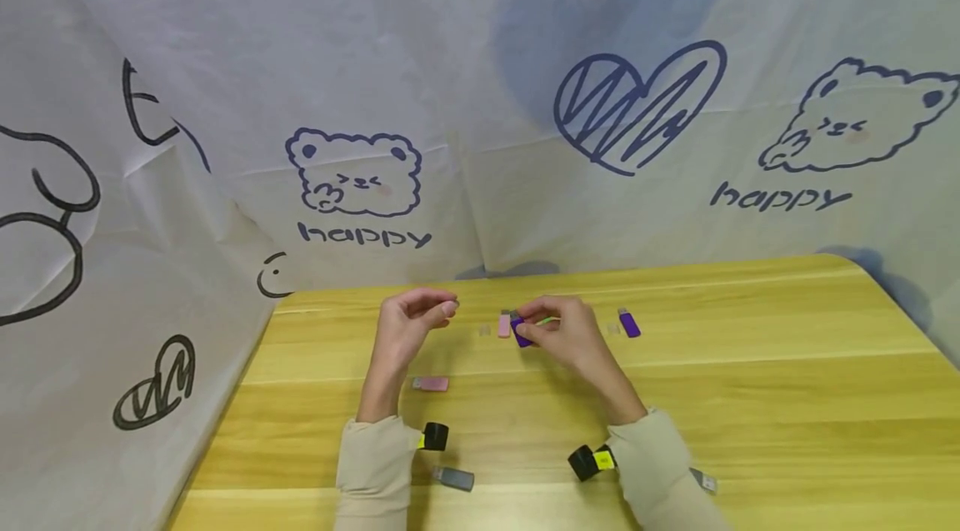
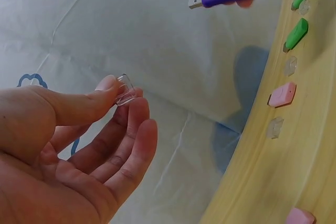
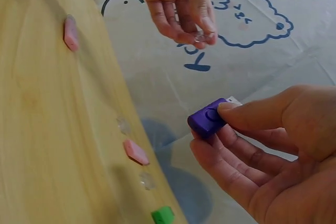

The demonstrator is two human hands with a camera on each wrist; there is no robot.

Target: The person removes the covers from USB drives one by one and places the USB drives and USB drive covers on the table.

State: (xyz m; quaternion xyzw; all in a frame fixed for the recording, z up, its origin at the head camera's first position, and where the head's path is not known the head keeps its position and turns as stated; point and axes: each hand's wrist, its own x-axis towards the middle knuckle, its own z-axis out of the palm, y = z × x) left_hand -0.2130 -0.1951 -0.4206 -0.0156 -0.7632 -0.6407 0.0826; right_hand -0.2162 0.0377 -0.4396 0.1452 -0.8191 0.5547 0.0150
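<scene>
Between thumb and fingertips, my left hand (image 1: pixel 401 335) pinches a small clear plastic cap (image 2: pixel 125 92), raised above the table. A purple USB flash drive (image 3: pixel 208 117) is held by my right hand (image 1: pixel 568 337), thumb on its flat side. Its metal plug (image 2: pixel 195 0) is bare and faces the left hand's side in the left wrist view. Cap and drive are apart. Below the hands, near the far table edge, lie a pink USB drive (image 2: pixel 282 95), green drives (image 2: pixel 297 34) and loose clear caps (image 2: pixel 274 128).
Another purple drive (image 1: pixel 630 323) lies right of my right hand. A second pink drive (image 1: pixel 431 383) is near my left wrist. Grey drives (image 1: pixel 454 478) lie by each sleeve, one partly hidden by the right sleeve. Behind the wooden table (image 1: pixel 787 364) hangs a printed cloth (image 1: pixel 480 97).
</scene>
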